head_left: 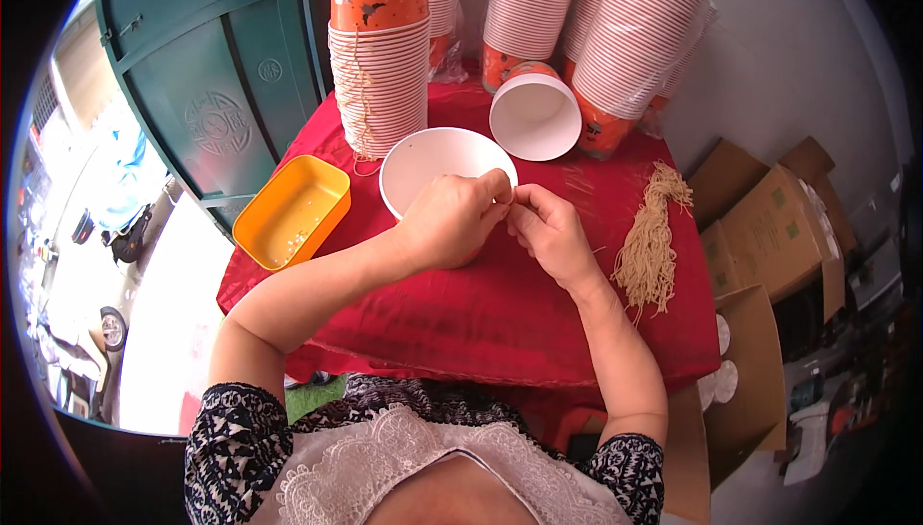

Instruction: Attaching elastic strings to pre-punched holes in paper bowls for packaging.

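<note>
A white-lined paper bucket (pixel 423 155) stands upright in front of me, its mouth facing up. Over its near right rim, my left hand (pixel 452 217) is closed, thumb and fingers pinched. Close beside it, my right hand (pixel 550 235) is pinched too, and the fingertips of both nearly meet at the rim. What they hold between them is too small or hidden to make out. A bundle of beige cords (pixel 649 246), tied near its top, lies on the table to the right of my right hand.
A yellow plastic tub (pixel 336 200) with small white bits sits left on the red-covered table (pixel 461 333). Behind are nested bucket stacks (pixel 380 83), one with cords hanging down it, and a bucket on its side (pixel 519 121). Cardboard boxes (pixel 769 237) stand right; a green metal door (pixel 207 92) is left.
</note>
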### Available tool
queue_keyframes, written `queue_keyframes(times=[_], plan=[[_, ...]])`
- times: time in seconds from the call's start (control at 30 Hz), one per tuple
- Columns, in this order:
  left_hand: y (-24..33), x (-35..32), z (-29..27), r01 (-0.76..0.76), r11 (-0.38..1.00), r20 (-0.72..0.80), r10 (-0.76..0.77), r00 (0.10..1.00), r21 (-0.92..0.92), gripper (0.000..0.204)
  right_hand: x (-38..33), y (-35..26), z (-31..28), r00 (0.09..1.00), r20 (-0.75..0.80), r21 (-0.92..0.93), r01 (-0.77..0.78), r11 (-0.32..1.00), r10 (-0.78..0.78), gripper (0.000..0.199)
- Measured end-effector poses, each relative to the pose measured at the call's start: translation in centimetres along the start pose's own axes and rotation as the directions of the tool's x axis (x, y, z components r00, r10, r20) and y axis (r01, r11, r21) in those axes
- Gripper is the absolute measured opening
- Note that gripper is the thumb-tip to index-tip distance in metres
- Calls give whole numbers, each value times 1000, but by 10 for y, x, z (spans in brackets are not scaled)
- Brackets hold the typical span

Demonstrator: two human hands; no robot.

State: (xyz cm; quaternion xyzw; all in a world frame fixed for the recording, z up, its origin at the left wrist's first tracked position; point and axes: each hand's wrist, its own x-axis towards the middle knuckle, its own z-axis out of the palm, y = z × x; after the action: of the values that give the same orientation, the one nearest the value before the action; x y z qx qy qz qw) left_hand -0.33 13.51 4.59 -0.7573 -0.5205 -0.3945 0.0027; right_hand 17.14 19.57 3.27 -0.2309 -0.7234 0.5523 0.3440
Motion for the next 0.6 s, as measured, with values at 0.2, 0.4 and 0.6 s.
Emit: queue_keyframes(times=[0.2,0.4,0.6], plan=[[-9,5,-2,62,984,50,-54,997,-167,7,-2,3,2,998,-47,97,-47,994,51,9],[-8,13,-10,332,863,251,-249,936,-381,8,-10,6,10,933,-135,-375,264,888,-335,4],[-10,14,-6,376,884,188,-333,924,-279,11,-17,4,15,779,-53,-687,426,589,-625,10]])
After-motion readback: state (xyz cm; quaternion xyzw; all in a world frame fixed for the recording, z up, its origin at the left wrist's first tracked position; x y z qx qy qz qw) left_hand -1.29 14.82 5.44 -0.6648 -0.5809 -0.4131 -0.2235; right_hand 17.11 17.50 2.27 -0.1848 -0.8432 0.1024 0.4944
